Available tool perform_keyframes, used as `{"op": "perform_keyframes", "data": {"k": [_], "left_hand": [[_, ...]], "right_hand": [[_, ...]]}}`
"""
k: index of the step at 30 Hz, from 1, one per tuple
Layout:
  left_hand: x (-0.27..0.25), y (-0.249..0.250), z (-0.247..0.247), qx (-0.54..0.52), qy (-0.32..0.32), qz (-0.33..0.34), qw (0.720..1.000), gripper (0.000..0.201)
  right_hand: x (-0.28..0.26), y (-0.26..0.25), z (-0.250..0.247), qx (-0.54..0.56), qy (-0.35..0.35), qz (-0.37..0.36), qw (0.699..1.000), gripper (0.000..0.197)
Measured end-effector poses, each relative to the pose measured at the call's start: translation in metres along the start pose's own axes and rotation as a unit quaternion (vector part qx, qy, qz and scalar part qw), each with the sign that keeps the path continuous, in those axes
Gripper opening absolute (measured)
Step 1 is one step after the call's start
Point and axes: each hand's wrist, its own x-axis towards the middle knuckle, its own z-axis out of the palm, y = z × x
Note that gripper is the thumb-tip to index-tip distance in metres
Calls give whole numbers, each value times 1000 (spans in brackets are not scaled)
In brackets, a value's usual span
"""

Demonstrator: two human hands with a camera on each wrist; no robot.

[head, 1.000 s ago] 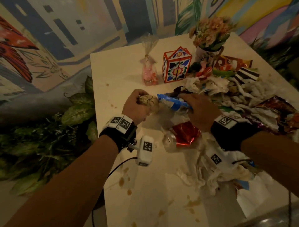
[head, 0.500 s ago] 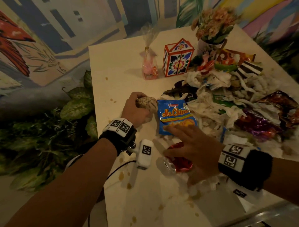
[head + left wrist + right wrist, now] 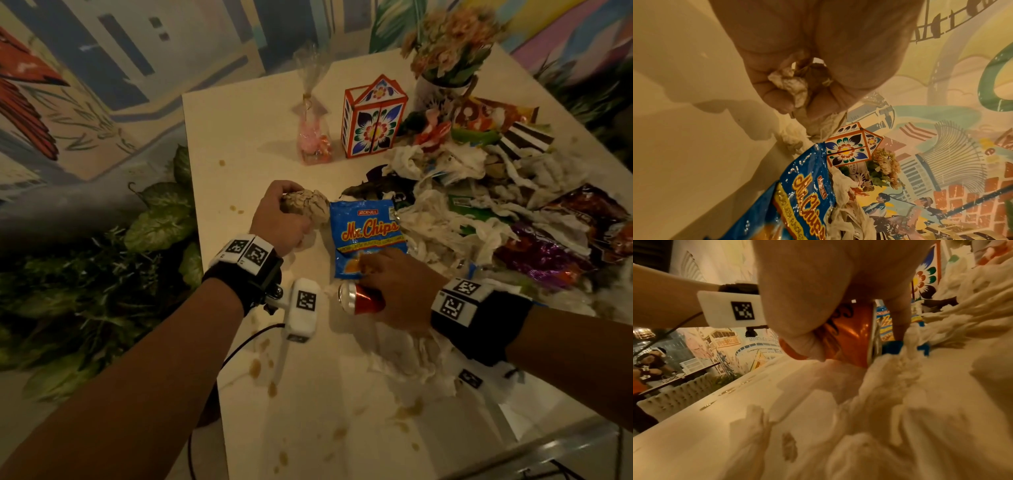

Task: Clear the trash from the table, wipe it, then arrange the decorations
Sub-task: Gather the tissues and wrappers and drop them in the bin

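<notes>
My left hand [image 3: 284, 219] grips a wad of crumpled tissue [image 3: 306, 205] [image 3: 791, 84] just above the white table [image 3: 246, 130]. A blue chips bag [image 3: 368, 236] [image 3: 803, 194] lies flat beside it. My right hand [image 3: 394, 287] curls over a crushed red can [image 3: 359, 299] [image 3: 851, 335] lying on its side, thumb on one side and fingers on the other. A heap of tissues and wrappers [image 3: 496, 212] covers the table's right half. Behind it stand a floral paper box [image 3: 373, 120], a pink candy bag [image 3: 313, 137] and a flower pot [image 3: 448, 51].
Brown spill spots [image 3: 263, 370] dot the table's near left part. Crumpled white tissues [image 3: 900, 402] lie under my right wrist. Leafy plants [image 3: 102, 274] stand off the table's left edge. A painted wall [image 3: 137, 51] rises behind. A seated person [image 3: 649, 365] shows far off.
My right hand let go of the chips bag, which now lies flat, drew back toward me and closed over the red can. My left hand has kept its hold on the tissue wad.
</notes>
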Motion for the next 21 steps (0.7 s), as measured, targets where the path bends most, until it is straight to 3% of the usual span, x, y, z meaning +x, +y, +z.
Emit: {"op": "perform_keyframes", "data": {"k": [5, 9, 16, 21], "left_hand": [[1, 1, -1, -4, 5, -5, 1000, 52], [-1, 3, -2, -8, 4, -11, 1000, 52], [-9, 26, -13, -38, 24, 9, 999, 46], [-21, 39, -25, -30, 4, 23, 999, 48]], "right_hand": [[1, -3, 5, -46, -10, 37, 998, 54], [5, -4, 5, -60, 6, 50, 997, 48], [-2, 15, -48, 71, 146, 118, 980, 19], [-7, 29, -91, 154, 226, 197, 942, 30]]}}
